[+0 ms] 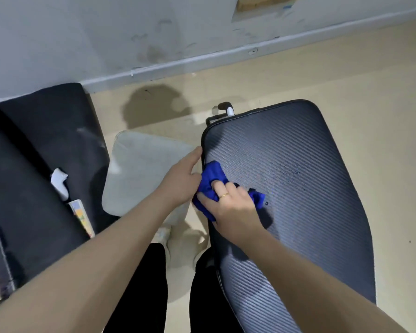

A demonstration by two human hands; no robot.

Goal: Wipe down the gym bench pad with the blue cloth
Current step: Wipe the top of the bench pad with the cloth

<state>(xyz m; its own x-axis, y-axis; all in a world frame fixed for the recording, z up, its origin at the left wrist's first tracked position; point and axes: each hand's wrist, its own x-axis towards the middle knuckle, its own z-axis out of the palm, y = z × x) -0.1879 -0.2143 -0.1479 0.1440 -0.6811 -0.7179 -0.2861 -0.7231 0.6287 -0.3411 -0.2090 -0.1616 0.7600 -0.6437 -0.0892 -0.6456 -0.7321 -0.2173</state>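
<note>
You are pressing the blue cloth (211, 186) onto the bench pad (298, 188) near its left edge, right hand (231, 207) fingers curled gripping it; your left hand (183, 179) is lying open against that edge. Most of the pad looks unwiped.

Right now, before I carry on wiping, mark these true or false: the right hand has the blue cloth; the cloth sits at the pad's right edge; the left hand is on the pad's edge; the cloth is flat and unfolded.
1. The right hand holds the blue cloth. True.
2. The cloth sits at the right edge of the bench pad. False: it lies by the pad's left edge.
3. The left hand rests against the pad's left edge. True.
4. The cloth is spread flat. False: it is bunched under the fingers.
</note>
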